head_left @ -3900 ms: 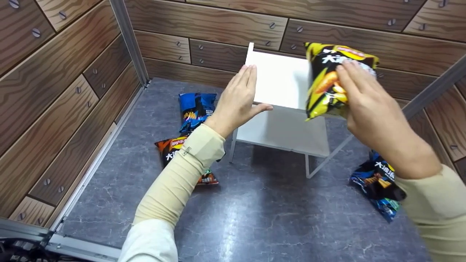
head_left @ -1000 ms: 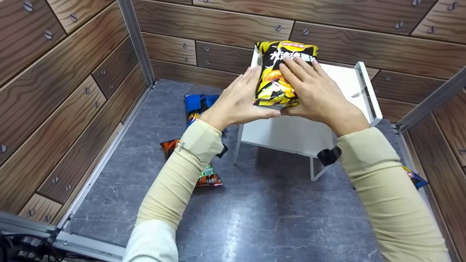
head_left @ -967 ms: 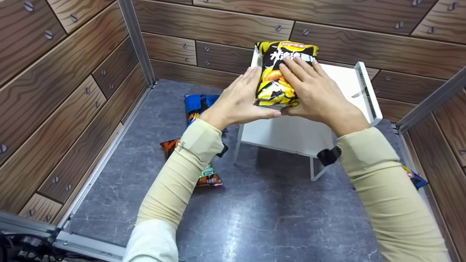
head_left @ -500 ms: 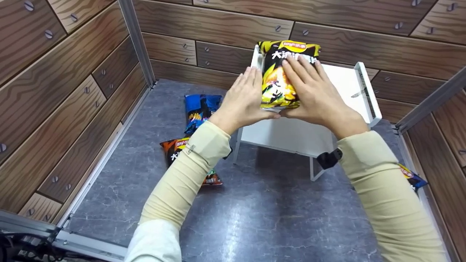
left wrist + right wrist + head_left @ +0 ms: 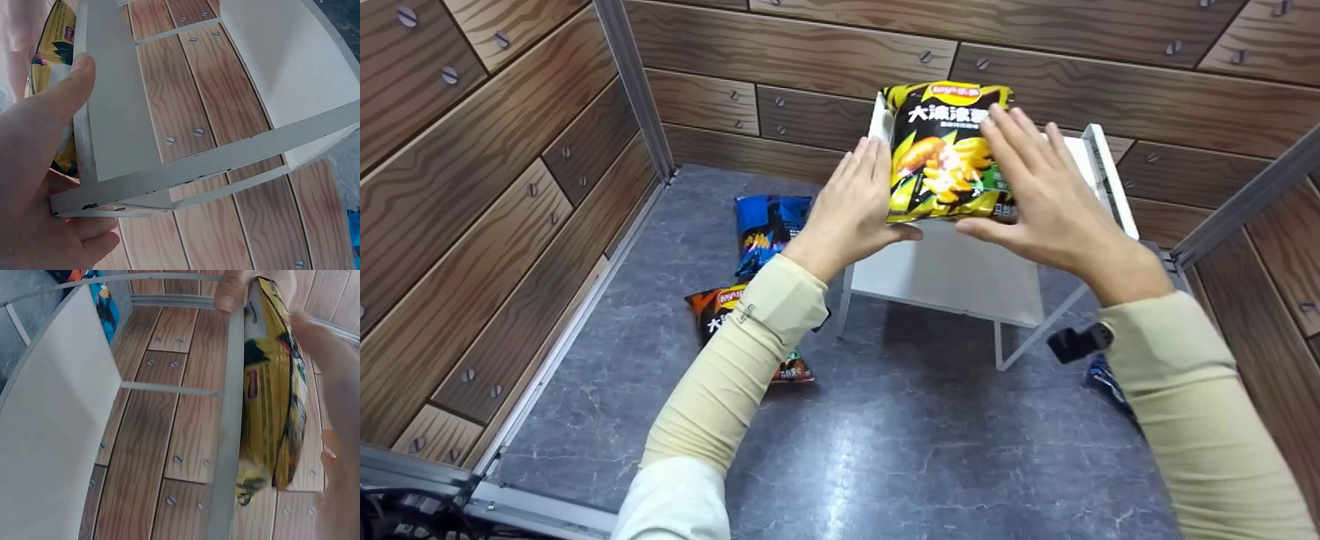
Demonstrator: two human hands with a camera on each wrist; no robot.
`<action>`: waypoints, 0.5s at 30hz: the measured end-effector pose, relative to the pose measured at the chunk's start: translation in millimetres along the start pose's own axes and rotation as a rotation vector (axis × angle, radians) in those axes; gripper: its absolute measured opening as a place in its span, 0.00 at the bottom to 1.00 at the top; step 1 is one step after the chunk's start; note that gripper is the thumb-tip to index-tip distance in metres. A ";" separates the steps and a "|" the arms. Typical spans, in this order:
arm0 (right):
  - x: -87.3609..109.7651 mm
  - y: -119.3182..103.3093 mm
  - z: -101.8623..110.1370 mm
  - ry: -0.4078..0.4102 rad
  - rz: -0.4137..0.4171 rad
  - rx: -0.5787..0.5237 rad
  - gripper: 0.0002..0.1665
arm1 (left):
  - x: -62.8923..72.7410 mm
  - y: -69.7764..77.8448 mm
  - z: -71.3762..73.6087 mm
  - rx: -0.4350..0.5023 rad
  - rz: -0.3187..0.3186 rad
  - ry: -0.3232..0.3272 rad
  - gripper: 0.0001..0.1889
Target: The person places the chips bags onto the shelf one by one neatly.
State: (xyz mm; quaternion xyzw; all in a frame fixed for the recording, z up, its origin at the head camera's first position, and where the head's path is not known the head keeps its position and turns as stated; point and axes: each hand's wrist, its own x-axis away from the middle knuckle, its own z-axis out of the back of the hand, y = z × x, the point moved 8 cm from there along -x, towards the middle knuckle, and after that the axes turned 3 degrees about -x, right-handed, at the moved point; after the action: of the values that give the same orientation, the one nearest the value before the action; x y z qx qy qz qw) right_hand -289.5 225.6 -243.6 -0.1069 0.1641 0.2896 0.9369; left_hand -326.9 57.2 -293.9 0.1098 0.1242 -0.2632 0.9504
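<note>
A black and yellow bag of potato chips lies face up on the top shelf of a small white two-tier rack, close to its left side rail. My left hand grips the rack's left front corner. In the left wrist view its thumb lies along the underside of the top shelf and the fingertips come round the frame. My right hand is spread at the bag's right edge, fingers straight. In the right wrist view a gap shows between the right hand and the bag.
On the floor left of the rack lie a blue chip bag and an orange and black one, partly behind the left arm. Another blue bag lies right, mostly hidden by the right forearm. Wood-patterned walls surround the floor.
The right hand brought the bag from the right onto the top shelf beside the left hand and pressed it from above. Since then the right hand has slid rightward off the bag's front.
</note>
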 end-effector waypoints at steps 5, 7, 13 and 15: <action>22.3 15.4 12.1 0.026 -0.049 -0.036 0.53 | 1.2 0.1 0.5 0.006 -0.007 0.042 0.62; 32.8 22.9 17.1 0.045 -0.066 -0.048 0.49 | 1.5 0.2 0.3 0.013 -0.011 0.052 0.62; 71.5 50.6 28.8 0.183 -0.105 -0.107 0.44 | 1.5 1.0 -0.2 0.026 -0.009 0.059 0.61; 86.2 62.2 29.8 0.234 -0.133 -0.137 0.43 | 1.0 1.8 -0.3 0.027 -0.009 0.057 0.61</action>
State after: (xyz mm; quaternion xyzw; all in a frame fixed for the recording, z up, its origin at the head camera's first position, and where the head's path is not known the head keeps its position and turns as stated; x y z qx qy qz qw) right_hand -251.0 328.5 -254.5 -0.2145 0.2447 0.2228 0.9190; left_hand -325.2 58.3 -294.2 0.1297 0.1480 -0.2661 0.9436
